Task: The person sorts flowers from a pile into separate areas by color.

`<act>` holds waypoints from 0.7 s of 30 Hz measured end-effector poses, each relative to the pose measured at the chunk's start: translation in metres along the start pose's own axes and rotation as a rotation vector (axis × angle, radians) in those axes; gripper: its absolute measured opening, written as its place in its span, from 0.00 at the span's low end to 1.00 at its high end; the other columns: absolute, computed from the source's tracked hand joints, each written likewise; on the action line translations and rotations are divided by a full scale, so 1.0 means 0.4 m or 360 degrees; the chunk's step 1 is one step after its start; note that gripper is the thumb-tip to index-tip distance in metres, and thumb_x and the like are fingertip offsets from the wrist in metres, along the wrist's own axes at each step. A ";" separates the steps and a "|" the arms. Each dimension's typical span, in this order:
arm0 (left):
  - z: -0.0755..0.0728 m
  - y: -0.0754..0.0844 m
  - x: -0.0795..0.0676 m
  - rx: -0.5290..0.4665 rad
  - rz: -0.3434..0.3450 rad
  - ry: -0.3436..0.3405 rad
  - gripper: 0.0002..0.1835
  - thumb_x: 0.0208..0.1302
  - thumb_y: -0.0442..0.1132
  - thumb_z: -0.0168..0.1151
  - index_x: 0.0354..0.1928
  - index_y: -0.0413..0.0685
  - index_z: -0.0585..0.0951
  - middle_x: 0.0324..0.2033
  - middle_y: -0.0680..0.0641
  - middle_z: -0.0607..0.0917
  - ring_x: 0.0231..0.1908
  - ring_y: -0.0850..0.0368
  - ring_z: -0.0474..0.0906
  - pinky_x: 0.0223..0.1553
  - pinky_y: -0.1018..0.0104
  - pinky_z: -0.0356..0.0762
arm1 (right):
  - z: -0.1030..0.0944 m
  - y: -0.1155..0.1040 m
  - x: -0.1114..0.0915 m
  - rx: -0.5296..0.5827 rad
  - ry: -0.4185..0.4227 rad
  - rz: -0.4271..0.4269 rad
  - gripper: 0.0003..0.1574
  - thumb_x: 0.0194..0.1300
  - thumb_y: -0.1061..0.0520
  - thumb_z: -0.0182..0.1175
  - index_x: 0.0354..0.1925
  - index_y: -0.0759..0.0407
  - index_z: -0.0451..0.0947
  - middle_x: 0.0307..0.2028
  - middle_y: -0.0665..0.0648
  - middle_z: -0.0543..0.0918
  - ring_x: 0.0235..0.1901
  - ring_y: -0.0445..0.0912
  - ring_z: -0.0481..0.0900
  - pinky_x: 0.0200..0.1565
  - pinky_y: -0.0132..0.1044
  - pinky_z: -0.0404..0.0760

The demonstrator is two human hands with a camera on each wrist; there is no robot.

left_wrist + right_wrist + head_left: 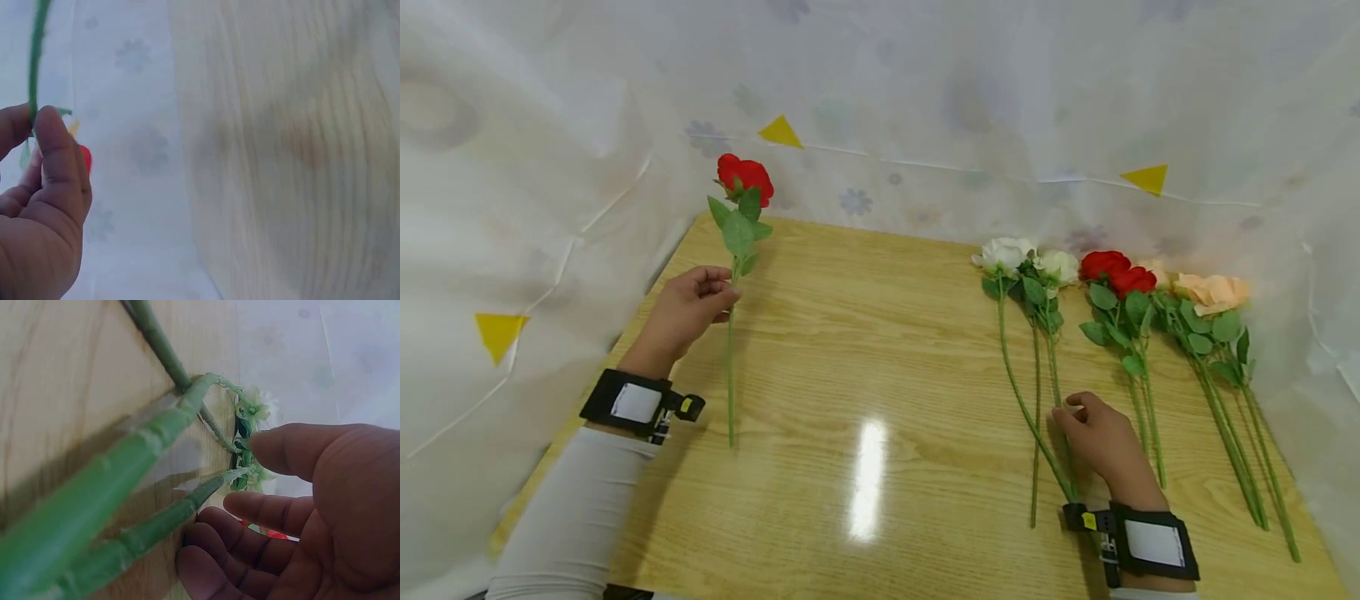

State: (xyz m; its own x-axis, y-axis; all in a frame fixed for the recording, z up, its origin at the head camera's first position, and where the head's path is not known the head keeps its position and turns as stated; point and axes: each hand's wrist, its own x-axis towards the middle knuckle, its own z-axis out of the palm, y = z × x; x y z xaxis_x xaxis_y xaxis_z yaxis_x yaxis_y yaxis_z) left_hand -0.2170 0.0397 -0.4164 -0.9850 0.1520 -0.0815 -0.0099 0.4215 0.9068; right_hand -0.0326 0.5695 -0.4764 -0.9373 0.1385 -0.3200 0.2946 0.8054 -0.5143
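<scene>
In the head view my left hand (688,310) pinches the green stem of a red rose (751,177) between thumb and fingers. The rose stands upright at the table's left side, bloom at the top. The left wrist view shows the stem (39,56) between thumb and fingers. On the right, my right hand (1105,437) is over the stems of some white roses (1004,254). Its thumb and index finger are apart with nothing pinched between them, as the right wrist view shows. A thick green stem (115,481) runs close beside the loosely bent fingers (265,509).
Right of the white roses lie red roses (1107,267) and peach roses (1213,292), blooms toward the back edge. The wood-grain table (880,358) is bordered by a pale patterned curtain (925,100) with yellow pennants (782,132). A light reflection shows at mid-table.
</scene>
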 end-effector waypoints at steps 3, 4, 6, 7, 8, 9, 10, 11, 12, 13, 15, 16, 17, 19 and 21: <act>0.033 0.020 0.000 -0.0092 0.0034 0.0030 0.26 0.65 0.46 0.58 0.60 0.41 0.68 0.40 0.49 0.74 0.37 0.59 0.75 0.34 0.73 0.79 | 0.000 -0.002 0.000 0.0007 0.0033 -0.0010 0.39 0.71 0.38 0.42 0.61 0.71 0.63 0.48 0.76 0.75 0.39 0.60 0.77 0.32 0.50 0.77; 0.044 0.026 0.000 -0.0108 0.0046 0.0032 0.26 0.65 0.47 0.59 0.60 0.41 0.68 0.40 0.49 0.74 0.37 0.59 0.75 0.34 0.73 0.78 | -0.001 -0.003 0.000 0.0012 0.0055 -0.0015 0.39 0.71 0.39 0.42 0.61 0.71 0.63 0.48 0.76 0.75 0.39 0.60 0.76 0.31 0.50 0.77; 0.068 0.036 0.001 -0.0127 0.0071 0.0031 0.25 0.65 0.45 0.58 0.60 0.41 0.68 0.39 0.49 0.74 0.36 0.58 0.74 0.34 0.72 0.78 | -0.001 -0.013 -0.004 0.0042 0.0138 -0.0025 0.36 0.72 0.40 0.42 0.60 0.69 0.65 0.48 0.74 0.76 0.39 0.60 0.77 0.31 0.50 0.77; 0.082 0.040 0.003 -0.0138 0.0084 0.0021 0.24 0.65 0.44 0.58 0.59 0.40 0.68 0.39 0.49 0.74 0.35 0.58 0.74 0.34 0.71 0.78 | 0.000 -0.019 -0.006 0.0055 0.0209 -0.0044 0.35 0.72 0.41 0.43 0.60 0.67 0.66 0.47 0.73 0.77 0.38 0.59 0.77 0.31 0.49 0.77; 0.096 0.046 0.004 -0.0148 0.0089 0.0010 0.24 0.65 0.43 0.58 0.59 0.40 0.68 0.38 0.49 0.74 0.35 0.57 0.74 0.33 0.70 0.78 | 0.001 -0.028 -0.008 0.0081 0.0278 -0.0066 0.33 0.72 0.41 0.43 0.59 0.66 0.68 0.45 0.71 0.78 0.36 0.58 0.77 0.29 0.48 0.76; 0.110 0.053 0.006 -0.0162 0.0090 -0.0002 0.23 0.65 0.42 0.58 0.58 0.40 0.68 0.38 0.49 0.74 0.34 0.57 0.74 0.33 0.70 0.78 | 0.002 -0.041 -0.010 0.0113 0.0347 -0.0092 0.31 0.71 0.42 0.44 0.57 0.65 0.70 0.43 0.69 0.79 0.34 0.56 0.77 0.28 0.47 0.75; 0.126 0.061 0.007 -0.0191 0.0092 -0.0014 0.22 0.65 0.42 0.58 0.58 0.41 0.68 0.38 0.49 0.74 0.34 0.57 0.73 0.33 0.69 0.78 | 0.005 -0.056 -0.012 0.0147 0.0415 -0.0128 0.29 0.71 0.43 0.45 0.56 0.64 0.71 0.41 0.66 0.80 0.32 0.54 0.77 0.27 0.46 0.75; 0.142 0.070 0.010 -0.0240 0.0086 -0.0021 0.22 0.65 0.41 0.58 0.57 0.42 0.68 0.38 0.49 0.74 0.34 0.57 0.73 0.33 0.69 0.78 | 0.008 -0.074 -0.014 0.0188 0.0472 -0.0169 0.27 0.71 0.43 0.46 0.54 0.62 0.73 0.39 0.64 0.80 0.31 0.52 0.76 0.27 0.45 0.75; 0.160 0.080 0.011 -0.0298 0.0080 -0.0033 0.21 0.65 0.40 0.59 0.57 0.43 0.68 0.38 0.49 0.73 0.34 0.57 0.73 0.33 0.68 0.77 | 0.014 -0.093 -0.014 0.0228 0.0521 -0.0214 0.25 0.71 0.43 0.47 0.53 0.60 0.74 0.38 0.61 0.80 0.31 0.50 0.76 0.28 0.44 0.75; 0.178 0.093 0.013 -0.0365 0.0076 -0.0035 0.20 0.64 0.40 0.59 0.56 0.44 0.68 0.37 0.50 0.73 0.34 0.57 0.73 0.33 0.68 0.77 | 0.021 -0.114 -0.012 0.0267 0.0552 -0.0267 0.24 0.70 0.43 0.48 0.52 0.59 0.75 0.37 0.59 0.81 0.31 0.48 0.75 0.29 0.44 0.75; 0.217 0.120 0.015 -0.0502 0.0072 -0.0054 0.20 0.64 0.39 0.60 0.55 0.46 0.68 0.37 0.50 0.73 0.34 0.57 0.73 0.33 0.67 0.77 | 0.035 -0.163 -0.008 0.0359 0.0556 -0.0374 0.22 0.70 0.44 0.49 0.50 0.57 0.75 0.37 0.56 0.81 0.34 0.46 0.76 0.32 0.45 0.76; 0.237 0.135 0.014 -0.0568 0.0076 -0.0071 0.19 0.64 0.38 0.60 0.54 0.47 0.68 0.37 0.50 0.73 0.34 0.57 0.73 0.33 0.66 0.77 | 0.042 -0.187 -0.005 0.0399 0.0546 -0.0434 0.21 0.70 0.44 0.50 0.50 0.56 0.75 0.37 0.55 0.81 0.36 0.44 0.76 0.33 0.45 0.77; 0.257 0.150 0.014 -0.0625 0.0083 -0.0091 0.18 0.63 0.37 0.60 0.53 0.48 0.69 0.36 0.51 0.73 0.33 0.58 0.73 0.33 0.65 0.77 | 0.051 -0.211 -0.001 0.0439 0.0526 -0.0485 0.21 0.69 0.43 0.50 0.50 0.55 0.75 0.38 0.55 0.81 0.37 0.44 0.76 0.35 0.46 0.78; 0.299 0.177 0.011 -0.0722 0.0114 -0.0132 0.17 0.63 0.36 0.60 0.53 0.48 0.69 0.36 0.51 0.74 0.32 0.57 0.73 0.32 0.65 0.77 | 0.071 -0.259 0.007 0.0542 0.0466 -0.0573 0.20 0.69 0.45 0.51 0.51 0.54 0.75 0.39 0.54 0.81 0.38 0.43 0.76 0.36 0.47 0.78; 0.339 0.201 0.005 -0.0785 0.0139 -0.0186 0.18 0.63 0.35 0.60 0.53 0.47 0.69 0.36 0.51 0.74 0.32 0.57 0.73 0.32 0.64 0.77 | 0.093 -0.301 0.013 0.0649 0.0384 -0.0650 0.19 0.69 0.46 0.52 0.52 0.53 0.74 0.41 0.54 0.80 0.40 0.43 0.76 0.37 0.48 0.78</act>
State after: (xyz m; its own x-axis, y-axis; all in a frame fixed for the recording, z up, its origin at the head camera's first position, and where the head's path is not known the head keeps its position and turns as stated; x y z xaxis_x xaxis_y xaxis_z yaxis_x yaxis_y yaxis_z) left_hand -0.1963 0.1952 -0.3997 -0.9603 0.2784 -0.0169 -0.0364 -0.0651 0.9972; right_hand -0.0661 0.4518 -0.4456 -0.9910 0.0307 0.1306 -0.0933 0.5425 -0.8349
